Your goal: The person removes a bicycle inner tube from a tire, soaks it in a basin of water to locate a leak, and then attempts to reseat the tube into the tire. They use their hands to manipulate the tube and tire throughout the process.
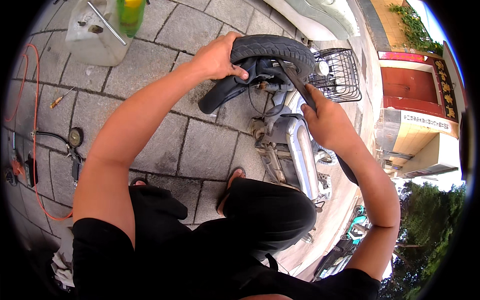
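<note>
A black treaded tire is on the wheel of a scooter, with a dark fender below it. My left hand grips the tire's left side, fingers over the tread and thumb toward the fender. My right hand is closed around a long dark flat bar, which looks like a tire lever. The lever's far end reaches the tire's edge by the rim; how deep it sits there is hidden.
A translucent plastic jug carries a metal rod on top. A screwdriver, an orange hose and a pressure gauge lie on the paving at left. A wire basket is right of the wheel.
</note>
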A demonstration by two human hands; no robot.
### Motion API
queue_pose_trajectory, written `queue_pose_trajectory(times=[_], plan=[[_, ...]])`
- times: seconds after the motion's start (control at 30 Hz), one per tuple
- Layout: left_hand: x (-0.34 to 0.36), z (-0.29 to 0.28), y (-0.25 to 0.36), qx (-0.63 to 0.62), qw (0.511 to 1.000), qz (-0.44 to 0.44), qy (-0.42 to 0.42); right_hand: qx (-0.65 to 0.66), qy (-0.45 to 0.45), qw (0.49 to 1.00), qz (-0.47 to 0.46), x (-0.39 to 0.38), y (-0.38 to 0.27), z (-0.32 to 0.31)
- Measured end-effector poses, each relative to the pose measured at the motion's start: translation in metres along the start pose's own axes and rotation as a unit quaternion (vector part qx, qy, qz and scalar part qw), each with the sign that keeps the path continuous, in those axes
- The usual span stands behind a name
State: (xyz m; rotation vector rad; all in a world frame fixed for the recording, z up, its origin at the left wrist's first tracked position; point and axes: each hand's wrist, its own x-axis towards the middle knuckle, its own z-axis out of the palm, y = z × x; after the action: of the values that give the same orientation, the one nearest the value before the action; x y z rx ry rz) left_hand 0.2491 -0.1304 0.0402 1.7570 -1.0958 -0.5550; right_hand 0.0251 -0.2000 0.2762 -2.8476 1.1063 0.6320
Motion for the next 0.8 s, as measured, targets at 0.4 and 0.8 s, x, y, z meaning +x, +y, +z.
queue_pose_trajectory(times=[0.4, 0.8], plan=[[-0.012, 0.028, 0.019, 0.090, 0.985, -0.008, 0.148, 0.196, 0.133, 0.968, 0.084, 0.032, 0.029, 0.151], [-0.022, 0.049, 0.027, 0.142, 0.967, 0.002, 0.212, 0.574, -0.104, 0.812, 0.034, 0.043, 0.066, 0.149]])
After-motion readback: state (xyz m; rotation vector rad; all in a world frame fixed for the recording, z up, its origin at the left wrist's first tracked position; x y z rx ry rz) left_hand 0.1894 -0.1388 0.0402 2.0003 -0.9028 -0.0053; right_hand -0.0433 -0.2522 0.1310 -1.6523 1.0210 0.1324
